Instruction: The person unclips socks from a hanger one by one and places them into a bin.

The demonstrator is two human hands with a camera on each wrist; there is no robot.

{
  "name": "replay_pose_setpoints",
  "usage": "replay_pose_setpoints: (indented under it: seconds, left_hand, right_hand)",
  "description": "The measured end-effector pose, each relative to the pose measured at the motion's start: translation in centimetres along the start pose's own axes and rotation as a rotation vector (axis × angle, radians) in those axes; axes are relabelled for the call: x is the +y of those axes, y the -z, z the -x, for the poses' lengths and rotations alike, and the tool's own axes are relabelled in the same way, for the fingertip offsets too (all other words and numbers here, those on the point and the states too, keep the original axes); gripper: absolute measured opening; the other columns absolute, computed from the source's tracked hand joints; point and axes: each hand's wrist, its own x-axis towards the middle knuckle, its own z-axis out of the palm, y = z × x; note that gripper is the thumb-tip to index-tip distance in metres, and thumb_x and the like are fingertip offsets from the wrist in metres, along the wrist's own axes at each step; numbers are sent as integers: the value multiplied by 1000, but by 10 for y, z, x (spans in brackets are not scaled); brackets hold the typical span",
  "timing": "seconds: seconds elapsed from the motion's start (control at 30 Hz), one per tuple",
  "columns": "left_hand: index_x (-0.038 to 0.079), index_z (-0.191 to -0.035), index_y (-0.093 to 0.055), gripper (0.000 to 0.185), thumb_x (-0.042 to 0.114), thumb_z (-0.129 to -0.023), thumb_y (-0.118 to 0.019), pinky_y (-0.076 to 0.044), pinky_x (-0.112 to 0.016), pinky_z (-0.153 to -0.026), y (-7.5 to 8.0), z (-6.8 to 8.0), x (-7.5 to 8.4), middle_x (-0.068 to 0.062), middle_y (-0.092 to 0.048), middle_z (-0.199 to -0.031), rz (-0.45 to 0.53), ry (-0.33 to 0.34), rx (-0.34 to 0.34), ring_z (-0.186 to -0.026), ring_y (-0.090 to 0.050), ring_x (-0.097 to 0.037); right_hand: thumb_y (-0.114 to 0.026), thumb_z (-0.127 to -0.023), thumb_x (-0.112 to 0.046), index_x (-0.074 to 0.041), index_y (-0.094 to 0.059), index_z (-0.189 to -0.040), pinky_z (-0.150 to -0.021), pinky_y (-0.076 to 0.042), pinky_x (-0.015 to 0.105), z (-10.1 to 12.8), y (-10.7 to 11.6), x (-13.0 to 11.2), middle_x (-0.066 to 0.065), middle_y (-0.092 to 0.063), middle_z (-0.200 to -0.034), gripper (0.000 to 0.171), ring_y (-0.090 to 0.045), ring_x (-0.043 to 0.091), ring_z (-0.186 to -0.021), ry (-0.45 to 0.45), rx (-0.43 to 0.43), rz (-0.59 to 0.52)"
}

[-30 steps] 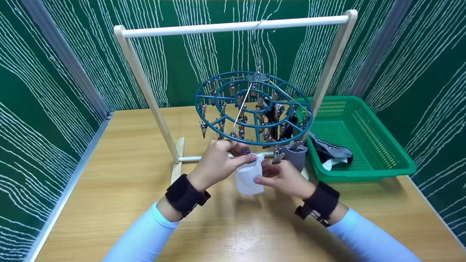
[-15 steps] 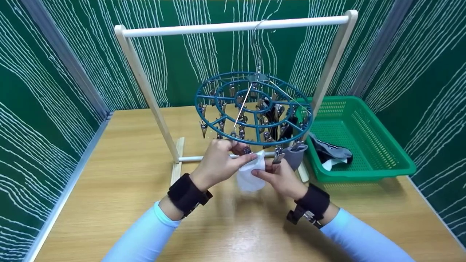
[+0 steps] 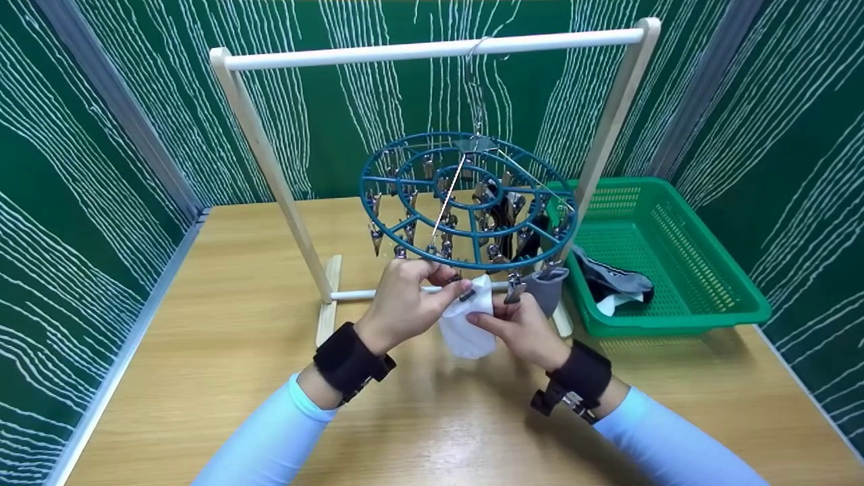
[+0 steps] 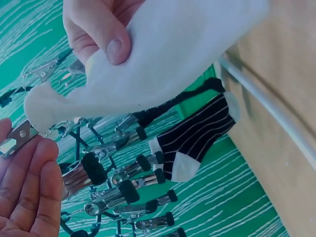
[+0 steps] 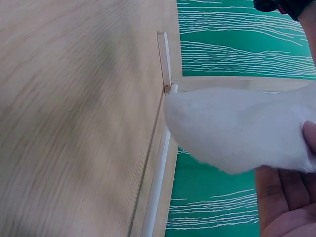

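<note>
My right hand (image 3: pixel 530 334) pinches a white sock (image 3: pixel 468 334) near its upper edge, thumb in front. Beside it, my left hand (image 3: pixel 408 297) pinches a metal clip (image 4: pixel 19 138) below the front rim of the round blue clip hanger (image 3: pixel 476 264). In the left wrist view the clip's tip is right at the sock's cuff corner. The sock's foot hangs down over the table, its toe showing in the right wrist view. A grey sock (image 3: pixel 545 291) hangs from the hanger to the right of my right hand.
The hanger hooks over a wooden rack's white bar (image 3: pixel 378 54), with several clips dangling. A black striped sock (image 4: pixel 192 136) hangs farther back. At the right, a green basket (image 3: pixel 715 322) holds a grey and black sock (image 3: pixel 617 280).
My right hand has moved slightly left and up with the white sock, bringing its cuff to the clip. My left hand has stayed nearly in place, its thumb shifting a little on the clip.
</note>
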Motion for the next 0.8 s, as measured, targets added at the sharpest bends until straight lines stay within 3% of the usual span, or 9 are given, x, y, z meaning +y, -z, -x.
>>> replay_pose_setpoints:
  seconds: [0.13,0.53,0.8]
  left_hand:
    - [-3,-87,-80,15,10,-95,-84,-68,-42,-76,0,1,-1,-14,-82,-83,-14,-44,25,-82,-82,-27]
    - [-1,-88,-81,13,9,-96,-83,-67,-40,-76,6,1,-1,-13,-83,-86,-3,-41,35,-80,-81,-27]
    - [0,-88,-80,14,11,-93,-87,-65,-38,-74,7,1,-4,-12,-83,-86,-13,-30,58,-79,-79,-26]
  right_hand:
    - [-75,-99,1,13,-76,-117,-87,-62,21,2,1,0,29,-79,-115,22,-76,6,-98,0,1,15]
    - [-76,-100,-3,12,-79,-115,-82,-61,19,10,8,3,27,-81,-106,21,-75,12,-91,-64,-36,133]
    - [-79,-95,-1,5,-82,-95,-74,-59,20,19,9,2,19,-82,-91,7,-71,5,-80,5,-89,208]
